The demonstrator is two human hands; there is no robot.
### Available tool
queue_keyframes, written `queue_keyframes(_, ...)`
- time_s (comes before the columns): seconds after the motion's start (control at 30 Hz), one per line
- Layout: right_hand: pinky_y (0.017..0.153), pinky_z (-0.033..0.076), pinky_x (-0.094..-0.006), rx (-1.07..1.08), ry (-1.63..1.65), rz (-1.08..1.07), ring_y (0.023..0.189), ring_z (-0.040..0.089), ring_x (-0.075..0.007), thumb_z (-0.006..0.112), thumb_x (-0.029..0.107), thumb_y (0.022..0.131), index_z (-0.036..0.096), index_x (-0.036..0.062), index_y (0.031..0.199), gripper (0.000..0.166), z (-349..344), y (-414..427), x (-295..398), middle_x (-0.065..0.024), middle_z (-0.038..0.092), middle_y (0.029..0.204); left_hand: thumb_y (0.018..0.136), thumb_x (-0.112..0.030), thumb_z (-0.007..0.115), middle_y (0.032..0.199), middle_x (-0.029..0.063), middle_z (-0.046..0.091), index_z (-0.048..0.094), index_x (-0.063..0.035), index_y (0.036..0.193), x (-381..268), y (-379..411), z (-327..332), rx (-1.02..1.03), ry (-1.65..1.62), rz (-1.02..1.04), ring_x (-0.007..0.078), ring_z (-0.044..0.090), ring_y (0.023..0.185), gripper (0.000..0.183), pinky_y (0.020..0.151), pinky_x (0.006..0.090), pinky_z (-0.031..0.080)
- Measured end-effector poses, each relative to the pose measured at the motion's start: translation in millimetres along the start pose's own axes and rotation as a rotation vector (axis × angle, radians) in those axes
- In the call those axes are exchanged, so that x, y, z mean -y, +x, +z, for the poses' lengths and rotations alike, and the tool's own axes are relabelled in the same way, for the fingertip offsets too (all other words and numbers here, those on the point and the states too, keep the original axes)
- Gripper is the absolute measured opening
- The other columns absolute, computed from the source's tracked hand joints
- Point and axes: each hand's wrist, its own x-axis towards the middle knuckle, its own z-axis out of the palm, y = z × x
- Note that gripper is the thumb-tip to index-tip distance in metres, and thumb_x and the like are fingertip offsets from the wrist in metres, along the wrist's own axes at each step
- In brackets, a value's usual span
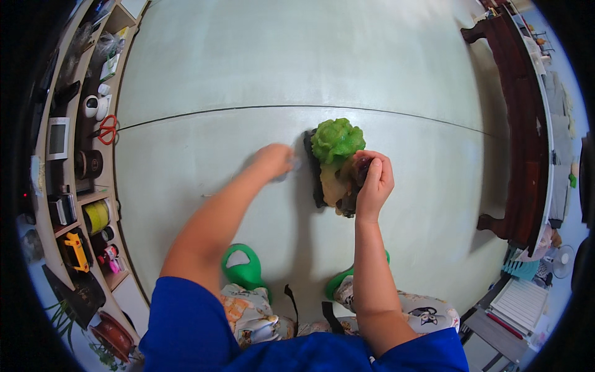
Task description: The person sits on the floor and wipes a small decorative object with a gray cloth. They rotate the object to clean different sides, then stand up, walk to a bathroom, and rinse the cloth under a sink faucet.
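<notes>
A carved, jade-like ornament [332, 181] stands on the floor before me. Its top is a bright green, leafy cabbage shape [338, 139]; the lower part is yellowish and dark brown. Along its left side runs a dark base or edge [316, 174]. My right hand [375, 183] curls its fingers around a dark red, glossy part at the ornament's right side. To the left, apart from the ornament, my left hand [274, 162] is blurred by motion. It is closed around a pale grey, cloth-like thing [281, 177], mostly hidden by the fingers.
Shelving [86, 200] lines the left side, with red-handled scissors [108, 129] jutting from it. A dark wooden furniture piece [520, 130] on short legs stands at right. Green slippers [244, 265] are on my feet below. A dark seam [279, 106] crosses the pale floor.
</notes>
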Motion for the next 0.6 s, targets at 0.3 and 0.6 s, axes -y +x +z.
queue_keyframes(0.3,0.099,0.041,-0.0375,0.015,-0.184,-0.290,0.119,0.051,-0.0270,0.060,0.001,0.082,0.054,0.0007,0.123,0.041,1,-15,61,-0.0175,0.051,0.132,0.093,-0.032,0.062,0.096,0.0005,0.062,0.060,-0.0033,0.101,-90,-36,-104,0.032,-1.341,0.255,0.0084,0.055,0.090,0.030,0.081,0.0263,0.046)
queue_keyframes(0.6,0.087,0.048,-0.0285,0.328,-0.373,-0.167,0.100,0.060,-0.0161,0.059,-0.012,0.080,0.061,0.0009,0.115,0.038,-41,77,94,-0.0076,0.063,0.112,0.082,-0.027,0.068,0.134,0.0153,0.051,0.050,-0.0058,0.135,-74,-4,-84,-0.149,-0.860,0.487,0.0260,0.050,0.122,0.060,0.103,0.0365,0.040)
